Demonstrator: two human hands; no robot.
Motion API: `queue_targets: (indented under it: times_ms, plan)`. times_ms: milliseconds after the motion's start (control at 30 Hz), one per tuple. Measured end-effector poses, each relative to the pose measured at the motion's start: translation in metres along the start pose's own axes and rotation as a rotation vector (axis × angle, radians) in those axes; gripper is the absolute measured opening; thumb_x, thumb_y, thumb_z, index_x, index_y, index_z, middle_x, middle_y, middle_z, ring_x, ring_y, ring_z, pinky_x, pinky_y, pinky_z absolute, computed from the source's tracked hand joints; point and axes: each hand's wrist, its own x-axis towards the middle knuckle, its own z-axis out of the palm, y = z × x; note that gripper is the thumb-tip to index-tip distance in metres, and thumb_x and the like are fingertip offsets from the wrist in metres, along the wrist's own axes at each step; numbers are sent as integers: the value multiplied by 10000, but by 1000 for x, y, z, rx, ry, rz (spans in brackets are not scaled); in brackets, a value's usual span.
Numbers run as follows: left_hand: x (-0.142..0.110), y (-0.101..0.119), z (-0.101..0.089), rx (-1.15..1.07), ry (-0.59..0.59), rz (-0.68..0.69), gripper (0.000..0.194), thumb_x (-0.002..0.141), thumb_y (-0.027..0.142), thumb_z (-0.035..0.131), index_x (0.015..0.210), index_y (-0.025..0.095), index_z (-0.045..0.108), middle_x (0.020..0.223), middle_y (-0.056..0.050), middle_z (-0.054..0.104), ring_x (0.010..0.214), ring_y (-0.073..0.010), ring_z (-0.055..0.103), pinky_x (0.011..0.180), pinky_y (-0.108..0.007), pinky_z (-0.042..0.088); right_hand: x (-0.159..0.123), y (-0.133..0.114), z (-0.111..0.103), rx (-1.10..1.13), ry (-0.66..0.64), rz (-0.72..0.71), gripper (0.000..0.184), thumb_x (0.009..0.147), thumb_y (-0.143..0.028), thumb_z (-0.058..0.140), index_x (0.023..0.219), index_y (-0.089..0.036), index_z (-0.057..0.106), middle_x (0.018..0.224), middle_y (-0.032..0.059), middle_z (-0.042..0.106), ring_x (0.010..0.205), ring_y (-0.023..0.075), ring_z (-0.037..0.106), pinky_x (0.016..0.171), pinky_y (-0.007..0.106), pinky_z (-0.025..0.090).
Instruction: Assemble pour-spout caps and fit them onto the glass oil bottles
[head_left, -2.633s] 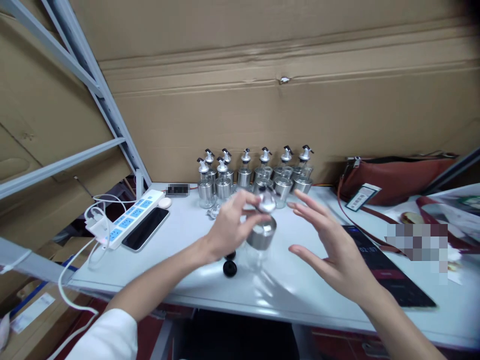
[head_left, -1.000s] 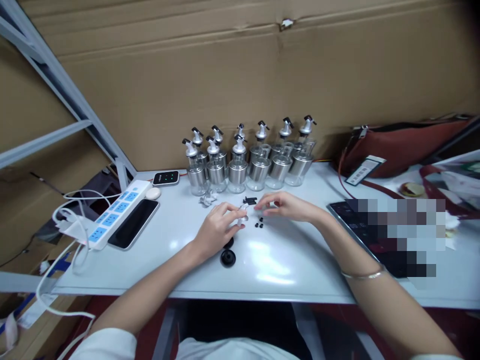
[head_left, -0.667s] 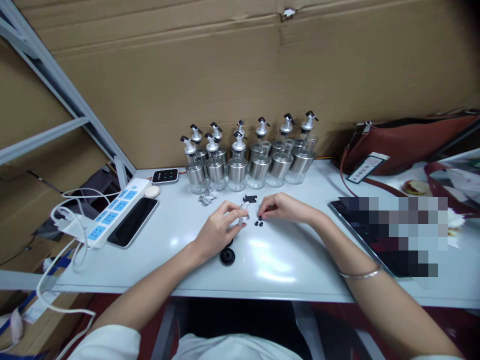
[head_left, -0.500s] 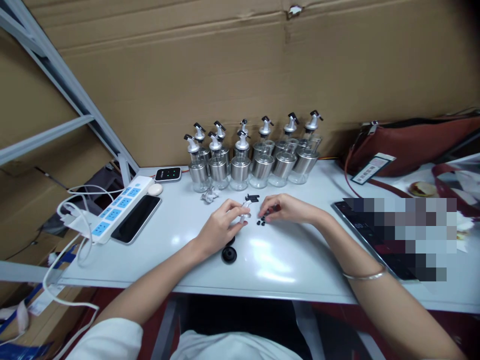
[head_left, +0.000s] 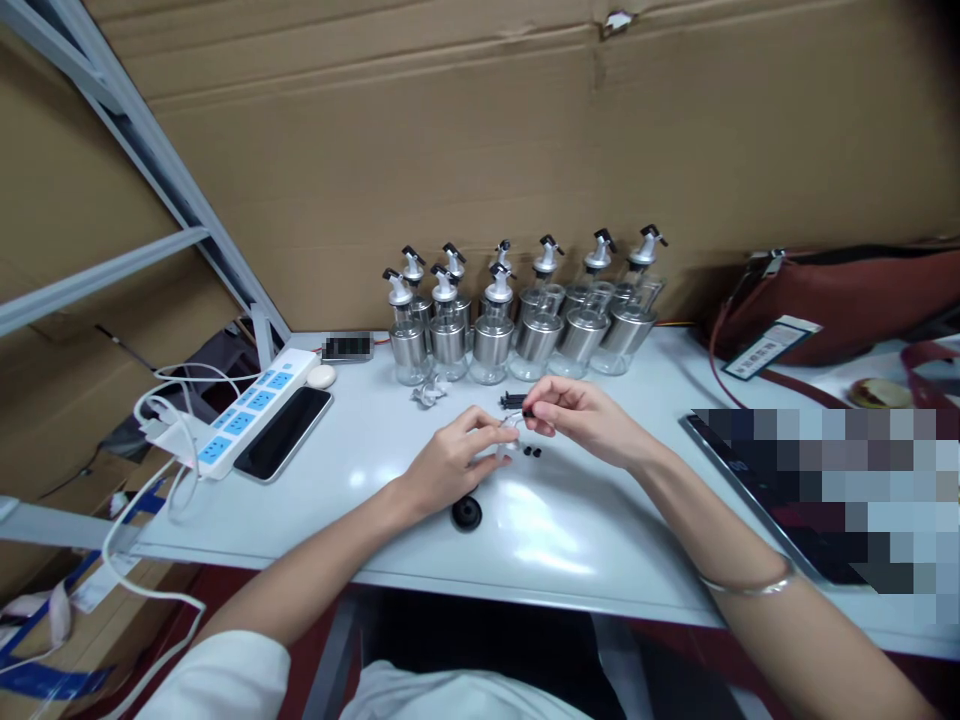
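My left hand (head_left: 454,462) pinches a small clear pourer spout (head_left: 508,432) just above the white table (head_left: 360,480). My right hand (head_left: 581,418) meets it from the right, fingertips pinched on a tiny black part I can barely make out. Two small black rubber bits (head_left: 532,452) lie on the table under my right hand. A small black clip piece (head_left: 512,402) lies just behind the hands. A black round cap (head_left: 466,513) rests near my left wrist. Several glass and steel oil dispenser bottles (head_left: 517,320) stand in rows at the back.
A white power strip (head_left: 240,415) with cables and a black phone (head_left: 283,433) lie at the left. A crumpled plastic scrap (head_left: 429,394) sits before the bottles. A red bag (head_left: 832,300) and a dark flat device (head_left: 750,450) are at the right. Cardboard walls stand behind.
The bottle my left hand held 2.6 s ago now stands in the rows. My left hand has taken up the small spout, and my right hand lifted a black bit to it.
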Motion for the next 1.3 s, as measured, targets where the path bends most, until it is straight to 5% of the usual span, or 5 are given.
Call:
queue_targets:
  times_ms: [733,867,967,1167,1300]
  plan:
    - [7,-2,-13,-218,-155,-20,245,856,206,607,1100,231,618,1023,-60,631,959,-161,625,845,-295,520,-1,3,8,38,-158,50,405,730,-542,685,917,-183,660,624,-31,514,589,103,448,586,256,371]
    - [13,-6,-31,-262,-226,-167,545,792,253,692,1294,296,483,1153,-53,629,970,-168,621,865,-315,499,-2,-1,9,24,-160,45,375,729,-510,699,894,-180,635,678,-16,573,576,93,461,582,255,385]
    - [16,-11,-48,-214,-388,-305,614,746,275,736,1306,288,485,1174,-60,626,992,-184,603,849,-314,485,-2,-4,5,58,-115,61,400,689,-520,728,867,-179,619,653,-11,603,554,93,482,564,257,390]
    - [14,-15,-52,-93,-754,-245,136,779,190,696,906,218,735,852,-22,648,811,-146,612,756,-235,460,-5,-7,-6,112,-126,115,352,641,-417,797,814,-190,592,663,-3,651,574,109,556,562,262,419]
    - [14,-13,-43,-172,-450,-330,118,806,186,664,909,194,720,895,-29,634,780,-124,620,753,-246,502,-3,-6,-6,79,-47,82,297,677,-358,780,852,-196,604,672,-2,668,581,113,569,572,265,430]
